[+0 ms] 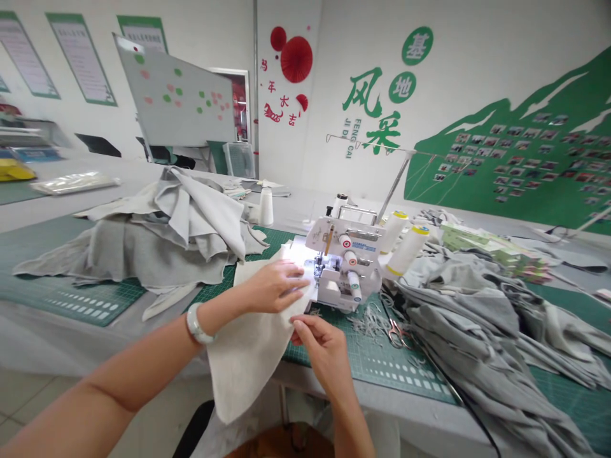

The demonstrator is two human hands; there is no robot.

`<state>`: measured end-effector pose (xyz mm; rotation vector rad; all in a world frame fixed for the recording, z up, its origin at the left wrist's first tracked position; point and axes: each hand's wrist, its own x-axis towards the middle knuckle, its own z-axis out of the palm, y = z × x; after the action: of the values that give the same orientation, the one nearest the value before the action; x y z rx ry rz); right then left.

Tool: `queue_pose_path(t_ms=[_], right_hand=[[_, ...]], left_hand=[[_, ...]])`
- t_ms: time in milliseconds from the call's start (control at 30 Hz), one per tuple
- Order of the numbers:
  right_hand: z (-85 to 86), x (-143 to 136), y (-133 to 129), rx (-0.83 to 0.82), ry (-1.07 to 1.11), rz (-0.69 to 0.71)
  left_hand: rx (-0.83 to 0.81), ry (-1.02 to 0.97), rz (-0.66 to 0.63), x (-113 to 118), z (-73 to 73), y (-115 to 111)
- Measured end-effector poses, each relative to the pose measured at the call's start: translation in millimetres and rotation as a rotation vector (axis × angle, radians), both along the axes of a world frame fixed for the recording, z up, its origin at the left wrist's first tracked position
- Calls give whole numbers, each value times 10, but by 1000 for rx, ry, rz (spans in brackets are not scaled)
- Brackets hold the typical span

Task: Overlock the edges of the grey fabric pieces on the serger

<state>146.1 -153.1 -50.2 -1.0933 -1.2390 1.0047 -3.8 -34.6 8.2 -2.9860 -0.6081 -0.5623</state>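
Observation:
A white overlock sewing machine [351,261] stands on the table with its lamp lit. Cream fabric [251,356] lies at its left side and hangs over the table's front edge. Flat on the fabric, just left of the needle area, rests my left hand [274,286], fingers spread, a pale bangle [198,323] on its wrist. My right hand [317,337] pinches the fabric's right edge between thumb and fingers, in front of the machine. Both hands touch the same piece.
Grey and cream fabric pieces [162,235] are heaped at left. More grey fabric [468,324] is piled at right. Scissors [396,332] and thread scraps [371,321] lie right of the machine. Thread cones [408,250] stand behind it, another cone [266,207] to its left.

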Motion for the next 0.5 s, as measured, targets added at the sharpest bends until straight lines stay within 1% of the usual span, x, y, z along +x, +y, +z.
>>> queue_pose_path(t_ms=[133, 367, 500], right_hand=[[-10, 75, -62, -12, 3, -6], [-49, 133, -78, -16, -25, -34], [-92, 186, -93, -16, -51, -115]], left_hand=[[-15, 22, 32, 31, -40, -88], [28, 13, 109, 84, -78, -106], [14, -3, 107, 101, -70, -119]])
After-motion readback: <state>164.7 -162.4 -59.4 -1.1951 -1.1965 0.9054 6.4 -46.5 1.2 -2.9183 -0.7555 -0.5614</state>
